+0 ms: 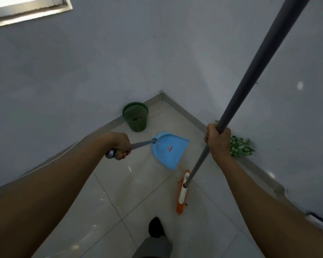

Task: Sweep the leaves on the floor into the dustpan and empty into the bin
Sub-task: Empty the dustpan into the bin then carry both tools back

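My left hand (120,146) grips the metal handle of a blue dustpan (168,148), which hangs tilted just above the floor tiles and looks empty. My right hand (217,140) is closed around the long grey pole of a broom (183,192), whose orange and white head rests on the floor below the dustpan. A green mesh bin (135,116) stands in the corner against the left wall, with some brown debris at its bottom. Green and white leaves (240,147) lie by the right wall, just behind my right hand.
Two grey walls meet in a corner behind the bin, with a pale skirting board (185,110) along both. My dark shoe and grey trouser leg (156,237) are at the bottom centre. A window frame (26,10) shows at the top left.
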A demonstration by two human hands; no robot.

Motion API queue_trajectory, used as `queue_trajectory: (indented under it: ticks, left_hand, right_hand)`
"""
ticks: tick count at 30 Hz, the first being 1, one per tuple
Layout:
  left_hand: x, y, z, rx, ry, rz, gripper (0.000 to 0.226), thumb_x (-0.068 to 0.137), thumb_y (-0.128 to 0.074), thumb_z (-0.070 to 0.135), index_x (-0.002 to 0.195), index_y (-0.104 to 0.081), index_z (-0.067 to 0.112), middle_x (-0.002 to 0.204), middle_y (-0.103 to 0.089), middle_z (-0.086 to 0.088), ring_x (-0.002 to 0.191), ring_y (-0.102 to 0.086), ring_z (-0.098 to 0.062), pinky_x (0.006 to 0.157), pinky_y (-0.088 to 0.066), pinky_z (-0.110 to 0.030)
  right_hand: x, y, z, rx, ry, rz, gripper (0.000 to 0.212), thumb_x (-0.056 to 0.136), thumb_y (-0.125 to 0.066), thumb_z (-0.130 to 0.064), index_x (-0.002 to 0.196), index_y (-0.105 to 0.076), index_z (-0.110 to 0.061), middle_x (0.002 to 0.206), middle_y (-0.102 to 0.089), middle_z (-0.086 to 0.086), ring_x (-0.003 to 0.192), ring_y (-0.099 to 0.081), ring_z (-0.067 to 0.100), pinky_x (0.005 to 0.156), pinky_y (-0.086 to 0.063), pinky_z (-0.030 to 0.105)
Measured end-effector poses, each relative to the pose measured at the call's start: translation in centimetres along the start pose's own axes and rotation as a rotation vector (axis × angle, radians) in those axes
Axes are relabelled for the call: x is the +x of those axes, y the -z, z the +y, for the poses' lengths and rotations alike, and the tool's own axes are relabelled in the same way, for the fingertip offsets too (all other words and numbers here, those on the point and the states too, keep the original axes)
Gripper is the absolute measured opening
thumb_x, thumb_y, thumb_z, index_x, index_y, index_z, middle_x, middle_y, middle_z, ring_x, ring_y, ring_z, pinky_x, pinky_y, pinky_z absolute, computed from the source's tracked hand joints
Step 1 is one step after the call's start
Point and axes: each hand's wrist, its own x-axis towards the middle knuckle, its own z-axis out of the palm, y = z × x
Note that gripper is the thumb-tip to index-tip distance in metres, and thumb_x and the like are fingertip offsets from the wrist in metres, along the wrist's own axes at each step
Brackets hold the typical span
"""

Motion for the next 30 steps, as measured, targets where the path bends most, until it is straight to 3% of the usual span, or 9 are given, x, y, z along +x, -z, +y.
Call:
queue_trajectory:
  ticks: [5, 9, 18, 25, 30]
  left_hand:
    - [0.2, -6.7, 1.2, 0.168, -0.002, -0.061, 0.015, 0.092, -0.044, 0.001, 0.079, -0.053, -0.001, 0.057, -0.045, -0.009, 0.042, -0.038, -0.014, 0.036, -0.035, -0.018]
    - [0.3, -11.9, 3.4, 0.304, -0.007, -0.106, 0.015, 0.091, -0.043, 0.004, 0.081, -0.054, 0.002, 0.058, -0.046, -0.007, 0.043, -0.039, -0.013, 0.042, -0.032, -0.020]
    - [-1.2, -21.9, 13.3, 0.631, -0.137, -0.189, 0.019, 0.094, -0.043, 0.006, 0.110, -0.052, 0.002, 0.062, -0.044, -0.005, 0.046, -0.038, -0.012, 0.036, -0.033, -0.018]
    - [-0.9, -28.9, 21.6, 0.805, -0.219, -0.225, 0.012, 0.094, -0.041, 0.006, 0.100, -0.051, 0.002, 0.063, -0.044, -0.007, 0.046, -0.037, -0.014, 0.038, -0.031, -0.020]
    - [0.3, -31.9, 29.0, 0.922, -0.263, -0.241, 0.011, 0.094, -0.039, 0.004, 0.094, -0.049, 0.001, 0.063, -0.043, -0.007, 0.046, -0.035, -0.015, 0.034, -0.030, -0.017]
  right_hand:
    - [-5.5, 6.9, 0.8, -0.008, -0.011, 0.100, 0.039, 0.083, -0.047, -0.002, 0.051, -0.032, -0.019, 0.046, -0.031, -0.001, 0.044, -0.032, 0.015, 0.045, -0.026, 0.026]
    - [-8.3, 12.6, 1.7, -0.017, -0.034, 0.194, 0.039, 0.083, -0.048, -0.003, 0.051, -0.030, -0.018, 0.044, -0.029, -0.003, 0.039, -0.028, 0.010, 0.043, -0.023, 0.022]
    - [-12.6, 24.8, 3.1, -0.037, -0.088, 0.435, 0.021, 0.073, -0.049, -0.022, 0.059, -0.038, -0.012, 0.052, -0.030, 0.007, 0.048, -0.031, 0.017, 0.046, -0.025, 0.025]
    - [-12.1, 32.3, 3.7, -0.046, -0.147, 0.597, 0.018, 0.079, -0.050, -0.024, 0.066, -0.045, -0.012, 0.060, -0.034, 0.011, 0.055, -0.033, 0.023, 0.051, -0.027, 0.030]
    - [-9.2, 37.2, 4.2, -0.034, -0.178, 0.712, 0.030, 0.085, -0.050, -0.012, 0.059, -0.037, -0.015, 0.054, -0.030, 0.005, 0.047, -0.033, 0.012, 0.047, -0.029, 0.025]
